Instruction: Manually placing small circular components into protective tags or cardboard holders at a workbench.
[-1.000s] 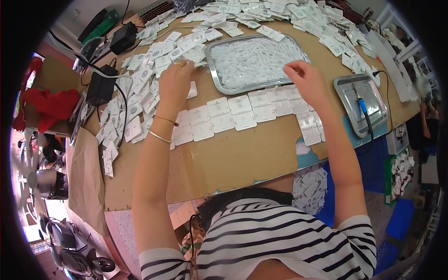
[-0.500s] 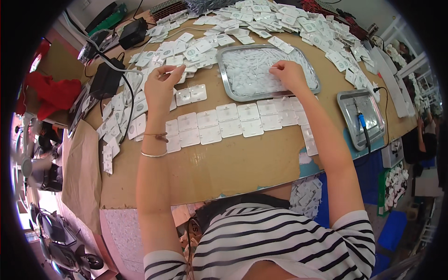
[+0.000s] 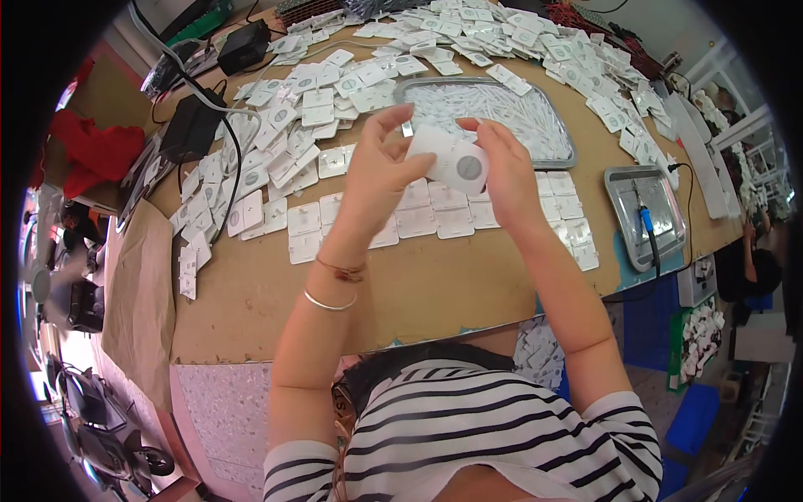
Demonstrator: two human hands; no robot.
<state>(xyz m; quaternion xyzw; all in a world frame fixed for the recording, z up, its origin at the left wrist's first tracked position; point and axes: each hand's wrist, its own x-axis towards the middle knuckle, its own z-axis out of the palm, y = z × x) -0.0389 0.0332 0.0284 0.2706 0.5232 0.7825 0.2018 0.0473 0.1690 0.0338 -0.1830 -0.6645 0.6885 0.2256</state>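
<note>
One white, flat, plastic piece point(image 3: 445, 153) with grey round mark point(image 3: 469, 168), print illegible: left hand point(image 3: 374, 171) pinches it; right hand point(image 3: 512, 180) alongside, grip indeterminable.

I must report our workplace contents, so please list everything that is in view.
Table: one, brown, centre
Held plate: one, white, above table
Row plates: many, white, middle of table
Heaped plates: many, white, far and left on table
Large tray: one, silver, beyond row plates
Small parts: many, white, in large tray
Small tray: one, silver, right on table
Tool: one, blue-handled, in small tray
Boxes: two, black, left on table
Cloth: one, red, far left
Brown paper: one, brown, left edge
Motorcycle: one, dark, lower left
Crate: one, green, right
Co-worker: one, dark clothes, far right
Shirt: one, striped, bottom
Left hand: one, bare, pinching held plate
Right hand: one, bare, at held plate's right
</note>
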